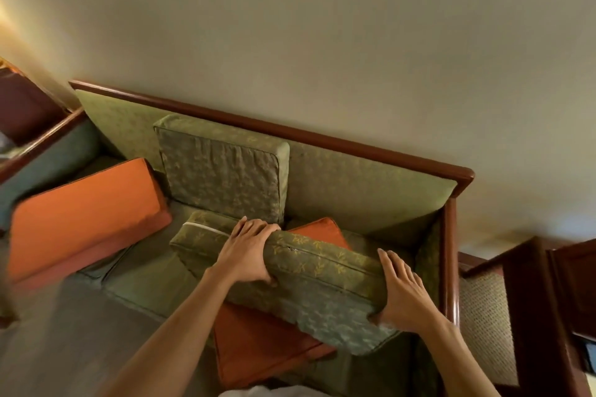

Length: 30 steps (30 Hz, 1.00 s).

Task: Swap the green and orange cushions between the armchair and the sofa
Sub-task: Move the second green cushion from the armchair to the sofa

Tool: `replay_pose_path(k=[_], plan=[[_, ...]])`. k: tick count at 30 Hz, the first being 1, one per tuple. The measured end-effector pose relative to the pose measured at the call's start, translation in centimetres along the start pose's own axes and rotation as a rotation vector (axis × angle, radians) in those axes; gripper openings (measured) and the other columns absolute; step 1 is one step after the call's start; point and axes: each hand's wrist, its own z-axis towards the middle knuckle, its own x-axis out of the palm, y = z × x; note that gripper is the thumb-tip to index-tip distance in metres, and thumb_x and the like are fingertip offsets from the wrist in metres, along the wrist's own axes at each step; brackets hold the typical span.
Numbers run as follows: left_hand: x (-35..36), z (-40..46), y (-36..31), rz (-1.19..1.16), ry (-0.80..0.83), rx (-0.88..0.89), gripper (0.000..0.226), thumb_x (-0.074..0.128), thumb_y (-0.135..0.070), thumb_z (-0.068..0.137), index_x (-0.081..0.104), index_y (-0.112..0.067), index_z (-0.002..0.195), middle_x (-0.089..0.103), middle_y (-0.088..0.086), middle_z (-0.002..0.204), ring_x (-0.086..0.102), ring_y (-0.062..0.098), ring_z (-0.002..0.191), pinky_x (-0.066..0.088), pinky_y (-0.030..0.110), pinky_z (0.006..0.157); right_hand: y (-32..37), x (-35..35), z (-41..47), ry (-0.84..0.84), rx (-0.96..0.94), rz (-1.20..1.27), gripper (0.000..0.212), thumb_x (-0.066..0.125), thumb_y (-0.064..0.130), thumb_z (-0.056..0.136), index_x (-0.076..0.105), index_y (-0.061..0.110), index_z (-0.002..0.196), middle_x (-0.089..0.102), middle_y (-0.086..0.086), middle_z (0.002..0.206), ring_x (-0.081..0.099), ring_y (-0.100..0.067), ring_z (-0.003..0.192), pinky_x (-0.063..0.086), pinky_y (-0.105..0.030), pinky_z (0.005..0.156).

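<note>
Pale wall [387, 58] is filling the background behind a green sofa [371, 190] with a dark wooden rail along its back. Both hands are gripping a green patterned cushion [316, 287] that is lying tilted across the seat. The left hand [246, 251] is curling its fingers over the cushion's upper zipped edge, thumb underneath, clamping the fabric. The right hand [404, 295] is pressing flat against the cushion's right end, fingers spread and together cupping the corner. Under the held cushion, an orange cushion [258, 342] is lying flat on the seat, showing beyond the left hand's fingertips and below its wrist. Just beyond the left hand, a second green cushion [222, 171] is leaning upright against the sofa back. Well to the left of the left hand, another orange cushion [84, 213] is resting tilted on the seat.
</note>
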Motion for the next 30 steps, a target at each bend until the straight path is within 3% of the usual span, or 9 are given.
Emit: replay_pose_path(k=[2,6,8,12,15,18,23,26,30], plan=[[-0.2,0.5,0.3,0.001,0.020,-0.016,0.120,0.078,-0.073,0.041,0.028,-0.038,0.145,0.037,-0.010,0.139,0.030,0.017,0.138,0.000,0.039,0.124,-1.1,-0.3,0.0,0.055,0.031,0.167,0.142,0.087,0.050,0.055,-0.008,0.022,0.157,-0.017,0.004,0.162,-0.003,-0.025,0.151,0.015,-0.038,0.122],[-0.4,1.4,-0.7,0.068,0.142,-0.066,0.132,0.084,-0.068,0.044,0.018,-0.029,0.152,0.029,-0.001,0.148,0.016,0.027,0.147,-0.007,0.049,0.123,-1.9,-0.7,-0.1,0.011,0.063,0.331,0.129,0.085,0.051,0.043,0.021,0.021,0.151,0.025,0.008,0.137,0.030,-0.016,0.129,0.040,-0.034,0.107],[-0.4,2.0,-2.1,0.094,0.201,-0.091,0.140,0.087,-0.062,0.050,0.004,-0.027,0.156,0.016,0.007,0.159,0.001,0.036,0.151,-0.011,0.058,0.119,-1.7,-0.4,0.1,-0.061,0.064,0.345,0.126,0.085,0.053,0.040,0.029,0.021,0.148,0.030,0.010,0.124,0.034,-0.013,0.118,0.044,-0.033,0.101],[0.9,2.7,-8.9,0.084,0.219,0.132,0.137,0.086,-0.059,0.060,-0.007,-0.031,0.156,0.001,0.009,0.166,-0.009,0.039,0.151,-0.016,0.063,0.116,-0.2,0.0,0.3,-0.131,0.084,0.343,0.125,0.090,0.054,0.039,0.034,0.021,0.146,0.034,0.007,0.122,0.036,-0.015,0.115,0.044,-0.039,0.102],[3.3,2.5,-16.3,0.130,0.201,0.329,0.134,0.085,-0.055,0.066,-0.007,-0.023,0.157,0.002,0.018,0.165,-0.004,0.043,0.151,-0.014,0.064,0.116,1.4,0.6,-0.2,-0.180,0.111,0.317,0.121,0.090,0.051,0.041,0.037,0.016,0.144,0.039,0.003,0.124,0.041,-0.019,0.115,0.043,-0.042,0.101],[4.6,2.1,-19.4,0.109,0.130,0.410,0.130,0.086,-0.050,0.068,-0.004,-0.019,0.157,0.024,0.020,0.158,0.018,0.042,0.147,-0.004,0.064,0.117,1.3,1.0,-1.7,-0.212,0.116,0.307,0.121,0.090,0.051,0.041,0.039,0.011,0.144,0.042,0.005,0.121,0.046,-0.020,0.113,0.044,-0.040,0.098],[0.9,1.7,-17.9,-0.008,0.074,0.498,0.135,0.093,-0.048,0.056,0.004,-0.033,0.155,0.050,0.014,0.136,0.044,0.037,0.127,0.033,0.055,0.108,3.5,-3.1,-4.1,-0.181,0.007,0.288,0.112,0.091,0.044,0.053,0.034,0.018,0.147,0.036,0.013,0.120,0.044,-0.018,0.118,0.040,-0.039,0.102],[-4.9,1.0,-16.9,-0.165,0.002,0.505,0.132,0.093,-0.048,0.056,0.004,-0.042,0.154,0.053,0.005,0.131,0.048,0.029,0.121,0.037,0.052,0.103,6.8,-8.3,-4.9,-0.281,-0.100,0.276,0.102,0.086,0.053,0.052,0.039,0.029,0.140,0.043,0.018,0.121,0.044,-0.008,0.110,0.043,-0.044,0.100],[-13.3,-0.7,-12.9,-0.523,-0.110,0.516,0.131,0.094,-0.043,0.059,0.004,-0.047,0.155,0.051,-0.002,0.142,0.048,0.018,0.125,0.036,0.042,0.109,13.1,-15.6,-5.2,-0.350,-0.210,0.249,0.110,0.089,0.050,0.051,0.032,0.036,0.144,0.043,0.022,0.116,0.042,-0.007,0.107,0.043,-0.035,0.099]])
